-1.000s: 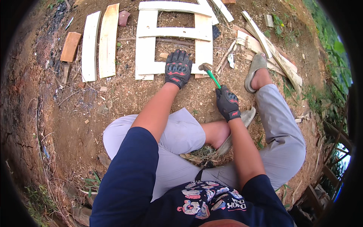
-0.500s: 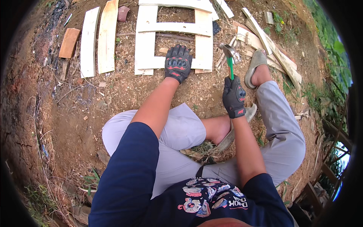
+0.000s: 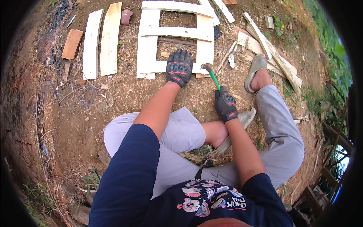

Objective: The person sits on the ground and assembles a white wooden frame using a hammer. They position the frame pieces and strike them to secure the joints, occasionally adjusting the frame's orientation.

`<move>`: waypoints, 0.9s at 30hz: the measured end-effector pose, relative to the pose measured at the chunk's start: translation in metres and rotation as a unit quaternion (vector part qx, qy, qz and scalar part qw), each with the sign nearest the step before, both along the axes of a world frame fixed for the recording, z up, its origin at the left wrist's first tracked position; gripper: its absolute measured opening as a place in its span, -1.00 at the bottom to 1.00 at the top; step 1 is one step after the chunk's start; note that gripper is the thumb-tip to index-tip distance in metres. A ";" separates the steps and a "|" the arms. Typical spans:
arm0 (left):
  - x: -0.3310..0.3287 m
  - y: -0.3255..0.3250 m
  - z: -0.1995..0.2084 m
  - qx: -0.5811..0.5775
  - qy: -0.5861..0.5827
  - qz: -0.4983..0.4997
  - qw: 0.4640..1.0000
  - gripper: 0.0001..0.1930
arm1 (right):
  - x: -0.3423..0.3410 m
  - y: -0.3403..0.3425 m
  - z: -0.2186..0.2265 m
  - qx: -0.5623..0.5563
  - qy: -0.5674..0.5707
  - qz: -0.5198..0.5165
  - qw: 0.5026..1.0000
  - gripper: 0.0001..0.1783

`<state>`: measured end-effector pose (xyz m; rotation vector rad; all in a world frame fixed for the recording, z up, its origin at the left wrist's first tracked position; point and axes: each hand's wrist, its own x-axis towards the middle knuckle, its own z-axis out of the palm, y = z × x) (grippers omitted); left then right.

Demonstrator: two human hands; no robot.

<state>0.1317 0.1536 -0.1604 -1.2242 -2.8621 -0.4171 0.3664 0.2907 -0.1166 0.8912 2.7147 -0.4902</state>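
Both hands: hammer (image 3: 210,73) now down on frame (image 3: 149,47).

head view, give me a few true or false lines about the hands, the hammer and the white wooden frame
1. The right hand grips a green-handled hammer. True.
2. The left hand hangs in the air, clear of the wood. False: it presses flat on the lower rail of the white wooden frame.
3. Both hands are bare. False: both wear black gloves with red marks.
4. The hammer head is down at the frame's lower right corner. True.
5. Two loose pale planks lie to the left of the frame. True.
6. The frame stands on a workbench. False: it lies on bare dirt ground.
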 end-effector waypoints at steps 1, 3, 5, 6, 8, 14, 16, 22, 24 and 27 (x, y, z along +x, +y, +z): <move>-0.003 -0.007 -0.005 -0.006 0.006 0.004 1.000 -0.48 | -0.003 -0.006 -0.001 -0.030 -0.024 0.004 0.999 -0.59; -0.002 -0.011 -0.006 -0.011 0.002 0.004 1.000 -0.48 | -0.005 0.001 0.010 0.000 -0.031 0.010 0.999 -0.60; 0.000 -0.007 0.000 -0.013 -0.008 -0.001 1.000 -0.48 | -0.009 0.020 0.030 0.028 0.001 0.017 0.999 -0.61; 0.000 -0.010 -0.001 -0.013 -0.007 0.002 1.000 -0.48 | -0.016 0.026 0.043 0.039 0.019 0.023 0.999 -0.61; -0.004 -0.013 -0.005 -0.006 -0.002 0.009 1.000 -0.49 | -0.033 0.030 0.073 0.023 0.089 -0.003 0.996 -0.64; -0.002 -0.005 -0.012 -0.027 -0.026 0.006 0.999 -0.48 | -0.013 -0.003 0.018 -0.019 -0.017 -0.006 1.000 -0.63; -0.003 -0.003 -0.008 0.006 -0.032 0.018 0.999 -0.49 | -0.003 -0.004 0.007 -0.016 -0.027 0.028 0.999 -0.59; -0.007 -0.006 0.011 0.100 -0.063 0.022 0.993 -0.64 | -0.074 0.067 0.163 0.141 0.098 0.127 0.977 -0.68; -0.024 -0.028 0.020 0.076 -0.164 0.049 0.982 -0.60 | -0.085 0.103 0.217 0.074 0.127 0.165 0.975 -0.70; -0.052 -0.039 0.064 0.154 -0.313 0.156 0.924 -0.56 | -0.062 0.139 0.321 0.159 0.036 0.232 0.959 -0.75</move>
